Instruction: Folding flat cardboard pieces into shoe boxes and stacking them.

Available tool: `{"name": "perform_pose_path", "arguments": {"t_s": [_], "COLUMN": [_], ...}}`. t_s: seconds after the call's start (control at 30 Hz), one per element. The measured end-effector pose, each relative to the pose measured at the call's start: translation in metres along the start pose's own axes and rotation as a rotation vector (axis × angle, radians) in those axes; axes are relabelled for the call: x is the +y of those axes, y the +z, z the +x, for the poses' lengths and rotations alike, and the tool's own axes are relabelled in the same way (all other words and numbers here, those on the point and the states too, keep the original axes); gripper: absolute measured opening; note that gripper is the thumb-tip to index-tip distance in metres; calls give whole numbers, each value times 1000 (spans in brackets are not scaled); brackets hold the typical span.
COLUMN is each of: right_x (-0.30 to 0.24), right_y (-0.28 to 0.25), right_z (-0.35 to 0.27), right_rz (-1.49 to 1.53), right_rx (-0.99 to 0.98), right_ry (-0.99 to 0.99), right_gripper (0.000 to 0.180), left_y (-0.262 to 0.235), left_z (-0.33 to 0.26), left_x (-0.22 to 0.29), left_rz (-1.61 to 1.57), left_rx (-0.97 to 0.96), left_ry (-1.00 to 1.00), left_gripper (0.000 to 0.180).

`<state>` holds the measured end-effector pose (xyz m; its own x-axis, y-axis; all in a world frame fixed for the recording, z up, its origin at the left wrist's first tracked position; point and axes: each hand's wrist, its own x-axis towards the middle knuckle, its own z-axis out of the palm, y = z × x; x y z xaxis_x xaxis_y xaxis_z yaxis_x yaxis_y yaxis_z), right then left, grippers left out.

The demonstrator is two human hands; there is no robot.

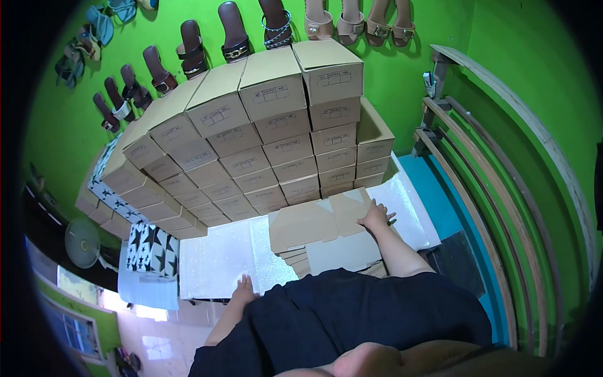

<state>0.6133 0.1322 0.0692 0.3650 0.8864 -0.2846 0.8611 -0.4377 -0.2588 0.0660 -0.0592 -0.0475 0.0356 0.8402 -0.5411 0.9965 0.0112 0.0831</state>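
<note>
A pile of flat brown cardboard box blanks lies on the white, glittery tabletop in front of me. My right hand rests at the right edge of the top blank, fingers spread and touching the cardboard. Toward the table's front edge, my left hand lies on the white surface with its fingers stretched out and nothing in it. A paler grey flap of cardboard reaches toward my body. Dark cloth on my body hides the nearest part of the pile.
Stacked brown shoeboxes form a wall behind the blanks. Sandals hang on the green wall above. A star-patterned box stands at the left, near a fan. Wooden rails run along the right.
</note>
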Motion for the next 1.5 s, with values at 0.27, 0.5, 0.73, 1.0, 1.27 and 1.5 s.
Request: {"name": "perform_pose_path", "arguments": {"t_s": [0.27,0.5,0.73,1.0,1.27,1.5], "right_x": [2,-21,-33,-53,-71,-68], "right_y": [22,27,39,60,94,87], "right_z": [8,8,27,10,-68,-78], "right_rz": [-8,122,260,179,-187,-246], "right_rx": [72,59,25,-177,-153,-169], "right_ry": [-94,6,11,-364,-716,-804], "right_gripper": [85,86,71,57,83,84], "left_y": [-29,-23,-23,-31,-17,0], "left_z": [-20,-25,-28,-33,-35,-32], "left_x": [20,18,26,35,39,30], "left_rz": [-111,-117,-35,-33,-73,-30], "left_rx": [-29,-17,49,27,108,203], "left_ry": [-39,-43,-78,-125,-144,-126], "left_gripper": [104,104,102,101,105,110]}}
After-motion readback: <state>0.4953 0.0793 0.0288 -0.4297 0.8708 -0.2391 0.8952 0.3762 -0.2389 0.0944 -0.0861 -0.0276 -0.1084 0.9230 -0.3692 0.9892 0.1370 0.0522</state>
